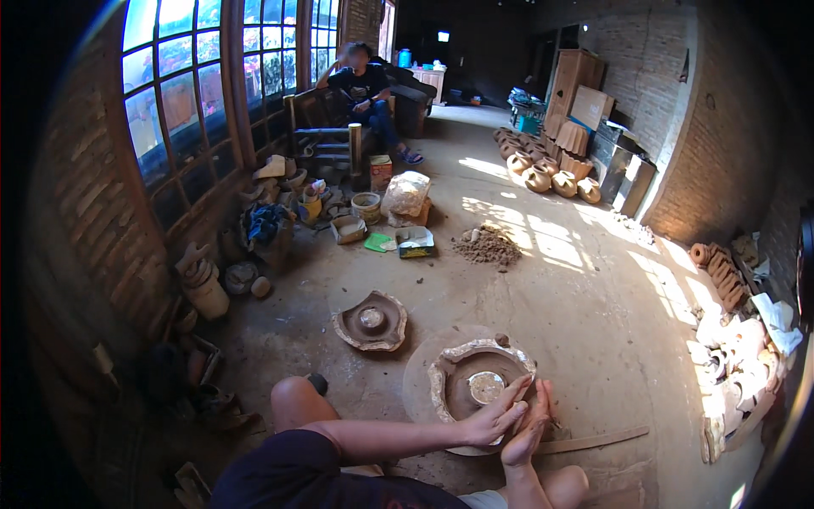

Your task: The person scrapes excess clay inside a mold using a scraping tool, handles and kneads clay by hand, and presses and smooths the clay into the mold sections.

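The person sits low on the floor (593, 322), knees drawn up, so the clay dish (479, 382) on its round wheel (417, 377) lies right beyond the fingertips. The left hand (492, 417) and right hand (527, 424) press palm to palm, fingers (511, 399) stretched flat rather than clenched; whether clay is caught between them I cannot tell, since the palms hide it. A wooden slat (593, 441) lies just right of the fingers. A second dish (370, 321) sits farther off, up and left.
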`<state>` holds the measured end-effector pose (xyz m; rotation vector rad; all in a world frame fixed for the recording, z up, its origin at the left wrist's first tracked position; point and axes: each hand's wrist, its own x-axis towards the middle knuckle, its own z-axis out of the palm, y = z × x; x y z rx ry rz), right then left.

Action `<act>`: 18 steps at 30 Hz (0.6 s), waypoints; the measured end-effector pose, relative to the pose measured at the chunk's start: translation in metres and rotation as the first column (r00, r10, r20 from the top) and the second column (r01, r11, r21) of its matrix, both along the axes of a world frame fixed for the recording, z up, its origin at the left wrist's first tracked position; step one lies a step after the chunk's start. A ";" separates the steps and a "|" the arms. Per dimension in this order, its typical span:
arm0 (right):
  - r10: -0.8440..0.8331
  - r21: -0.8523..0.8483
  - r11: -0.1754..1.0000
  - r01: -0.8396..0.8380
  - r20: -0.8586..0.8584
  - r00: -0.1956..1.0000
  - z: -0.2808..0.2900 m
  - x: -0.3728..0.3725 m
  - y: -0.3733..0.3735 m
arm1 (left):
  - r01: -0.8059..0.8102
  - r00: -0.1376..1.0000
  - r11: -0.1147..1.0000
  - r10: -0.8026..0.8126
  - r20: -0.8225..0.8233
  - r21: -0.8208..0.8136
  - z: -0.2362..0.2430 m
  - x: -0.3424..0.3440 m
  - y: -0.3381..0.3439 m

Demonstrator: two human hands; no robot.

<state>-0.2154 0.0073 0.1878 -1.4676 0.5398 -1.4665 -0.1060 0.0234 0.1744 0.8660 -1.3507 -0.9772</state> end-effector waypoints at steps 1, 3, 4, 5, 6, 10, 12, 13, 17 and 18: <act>0.003 0.001 1.000 -0.003 0.003 1.000 0.005 0.009 0.010 | -0.030 0.999 0.996 0.034 0.040 -0.086 -0.003 -0.004 0.001; 0.045 0.197 0.979 -0.051 0.031 0.998 0.024 0.025 0.035 | -0.140 0.985 0.980 0.153 0.079 -0.143 -0.012 -0.003 -0.002; 0.049 0.195 0.979 -0.055 0.036 0.998 0.011 0.025 0.032 | -0.240 0.958 0.949 0.265 0.108 -0.204 -0.015 -0.002 -0.004; 0.124 0.357 0.920 -0.162 0.127 0.984 -0.011 0.019 0.026 | -0.340 0.904 0.910 0.386 0.185 -0.239 -0.007 0.000 -0.007; 0.196 0.499 0.816 -0.292 0.236 0.952 -0.005 0.025 0.028 | -0.341 0.901 0.909 0.389 0.193 -0.240 -0.001 0.009 -0.009; 0.147 0.655 0.642 -0.398 0.404 0.903 -0.005 0.040 0.032 | -0.302 0.728 0.908 0.416 0.545 -0.290 0.037 0.059 -0.022; 0.175 0.711 0.558 -0.428 0.403 0.898 0.026 0.035 0.037 | -0.290 0.839 0.922 0.374 0.395 -0.257 0.091 0.109 -0.029; 0.241 0.727 0.587 -0.357 0.264 0.934 0.025 0.025 0.032 | -0.389 0.743 0.890 0.456 0.490 -0.238 0.118 0.144 -0.036; 0.298 0.690 0.682 -0.245 0.044 0.954 0.027 -0.002 0.022 | -0.689 0.378 0.599 0.777 0.503 -0.408 0.293 0.320 -0.039; 0.353 0.675 0.685 -0.272 0.019 0.935 0.029 -0.006 0.022 | -0.761 0.367 0.535 0.822 0.436 -0.366 0.335 0.375 -0.031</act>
